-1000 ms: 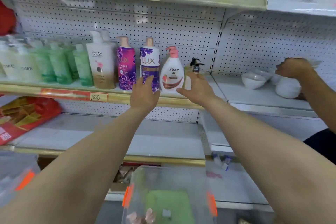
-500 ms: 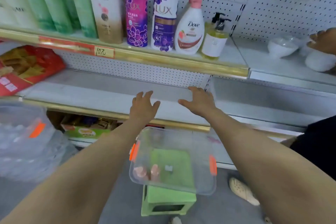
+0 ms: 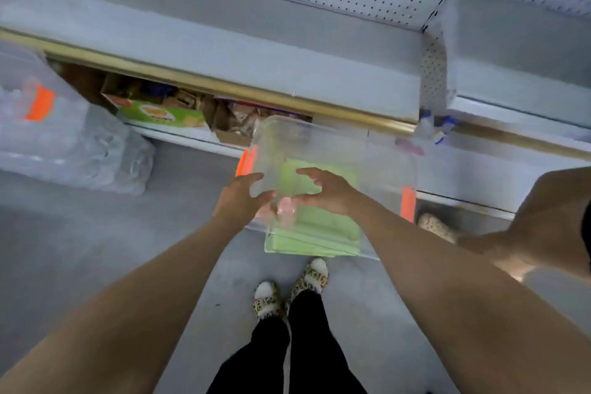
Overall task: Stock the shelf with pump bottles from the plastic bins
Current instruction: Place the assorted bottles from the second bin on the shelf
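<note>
I look down into a clear plastic bin (image 3: 377, 150) with orange latches, standing on a green stool (image 3: 307, 246). Two small pinkish bottles (image 3: 285, 208) lie at its bottom near corner, blurred through the plastic. My left hand (image 3: 240, 198) reaches over the bin's left wall with fingers spread, close beside the bottles. My right hand (image 3: 326, 192) is inside the bin just right of them, fingers loosely curved. Neither hand plainly holds anything. The stocked shelf of pump bottles is out of view.
A bare grey shelf (image 3: 224, 51) with a gold front edge runs above the bin. Another clear bin (image 3: 48, 125) with an orange latch sits on the floor at left. Cardboard boxes (image 3: 160, 112) fill the lowest shelf. Another person's arm (image 3: 543, 217) and shoe (image 3: 438, 227) are at right.
My view dropped from the stocked shelf to the floor. Both hands left the bottles on the shelf and came down into the clear bin.
</note>
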`<state>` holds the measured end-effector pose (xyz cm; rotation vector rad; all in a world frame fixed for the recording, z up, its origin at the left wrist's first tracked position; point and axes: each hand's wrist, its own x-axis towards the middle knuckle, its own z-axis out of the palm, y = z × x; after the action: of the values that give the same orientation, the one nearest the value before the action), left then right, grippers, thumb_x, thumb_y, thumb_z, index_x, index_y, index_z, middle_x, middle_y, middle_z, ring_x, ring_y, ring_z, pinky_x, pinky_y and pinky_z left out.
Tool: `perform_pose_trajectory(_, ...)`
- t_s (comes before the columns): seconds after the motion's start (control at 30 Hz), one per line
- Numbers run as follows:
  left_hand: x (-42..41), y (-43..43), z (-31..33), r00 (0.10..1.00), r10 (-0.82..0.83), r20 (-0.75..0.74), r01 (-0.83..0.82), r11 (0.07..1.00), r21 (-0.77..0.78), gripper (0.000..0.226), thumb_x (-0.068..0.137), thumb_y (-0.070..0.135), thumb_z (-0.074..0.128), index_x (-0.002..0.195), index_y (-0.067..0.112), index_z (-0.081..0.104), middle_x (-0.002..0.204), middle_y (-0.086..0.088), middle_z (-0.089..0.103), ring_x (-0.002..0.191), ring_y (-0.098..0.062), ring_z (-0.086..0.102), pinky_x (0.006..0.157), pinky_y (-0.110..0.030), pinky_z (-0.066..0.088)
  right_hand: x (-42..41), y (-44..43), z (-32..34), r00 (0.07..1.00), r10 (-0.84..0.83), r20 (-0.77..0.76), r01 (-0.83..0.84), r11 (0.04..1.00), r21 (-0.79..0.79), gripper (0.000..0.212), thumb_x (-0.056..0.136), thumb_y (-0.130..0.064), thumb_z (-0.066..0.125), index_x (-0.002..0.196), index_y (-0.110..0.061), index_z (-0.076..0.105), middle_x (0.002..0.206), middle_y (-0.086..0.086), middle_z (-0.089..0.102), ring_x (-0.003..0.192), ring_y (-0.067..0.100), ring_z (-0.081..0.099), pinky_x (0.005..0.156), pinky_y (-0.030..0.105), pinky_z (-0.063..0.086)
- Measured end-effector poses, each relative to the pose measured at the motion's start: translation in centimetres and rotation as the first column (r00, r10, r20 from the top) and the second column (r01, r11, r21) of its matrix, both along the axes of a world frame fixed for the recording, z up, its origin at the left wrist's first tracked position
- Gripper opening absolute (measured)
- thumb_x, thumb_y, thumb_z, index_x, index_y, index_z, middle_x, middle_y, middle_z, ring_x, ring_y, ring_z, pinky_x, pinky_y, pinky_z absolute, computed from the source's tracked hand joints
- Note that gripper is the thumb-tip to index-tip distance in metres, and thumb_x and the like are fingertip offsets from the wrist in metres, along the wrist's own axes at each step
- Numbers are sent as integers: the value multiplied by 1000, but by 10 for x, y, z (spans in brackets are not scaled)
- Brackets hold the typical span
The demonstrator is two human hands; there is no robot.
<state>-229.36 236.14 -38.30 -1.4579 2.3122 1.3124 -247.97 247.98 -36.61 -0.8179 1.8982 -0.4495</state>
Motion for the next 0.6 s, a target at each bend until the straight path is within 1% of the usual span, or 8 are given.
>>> perform_pose_trajectory(0.13,15,4,-23,1000,-15,-14,15,999,-44,50,79,39,80,124,22,68,134,-2,61,122,-23,56,100,-23,36,21,-6,-26,994,39,106,-37,999,-22,63,76,-52,79,135,-44,55,148,-9,46,133,13,44,89,22,38)
perform_pose_trajectory(0.23,15,3,-32,1000,-23,0,23,995,-98,50,79,44,78,125,27,67,128,-2,65,121,-25,52,97,-30,38,31,-14,-36,995,39,93,-37,999,-20,46,75,-54,79,115,-34,70,127,-12,61,120,10,54,80,16,41)
perform_pose_trajectory(0.3,13,5,-36,1000,-23,19,25,994,-106,52,78,45,78,126,29,65,127,-2,65,123,-25,48,98,-35,40,32,-13,-41,999,39,21,-38,999,-31,39,74,-50,82,102,-25,72,111,-8,67,108,14,59,85,27,48)
perform_pose_trajectory(0.37,12,8,-39,998,-50,48,55,992,-113,54,78,42,78,128,27,64,129,-2,64,124,-24,45,100,-36,40,30,-12,-44,998,34,-58,-36,999,-29,34,76,-42,82,98,-21,67,105,0,67,101,20,61,85,36,52)
perform_pose_trajectory(0.43,9,10,-41,993,-77,85,89,987,-137,56,78,42,79,129,26,64,131,1,63,125,-24,43,100,-35,39,27,-11,-45,997,11,-72,-12,1000,-18,33,78,-37,79,104,-23,62,108,1,65,98,21,61,77,33,53)
perform_pose_trajectory(0.5,6,12,-41,989,-78,125,97,983,-155,57,78,43,79,130,27,63,133,5,62,125,-22,41,99,-33,39,26,-12,-45,999,19,-36,-19,1000,2,43,80,-35,77,116,-28,56,117,0,59,98,19,59,65,22,48)
perform_pose_trajectory(0.53,5,12,-41,987,-72,141,93,984,-153,58,78,44,78,131,27,62,134,6,61,126,-21,40,99,-33,40,25,-13,-47,1000,23,-18,-23,1000,13,49,80,-33,76,122,-28,53,121,1,56,101,19,58,64,20,45)
perform_pose_trajectory(0.6,2,12,-39,986,-55,157,77,988,-137,58,79,46,77,132,29,61,134,8,60,128,-19,37,97,-32,40,23,-11,-51,1000,21,-10,-21,1000,20,56,81,-29,74,130,-24,48,130,4,55,109,21,55,73,25,42)
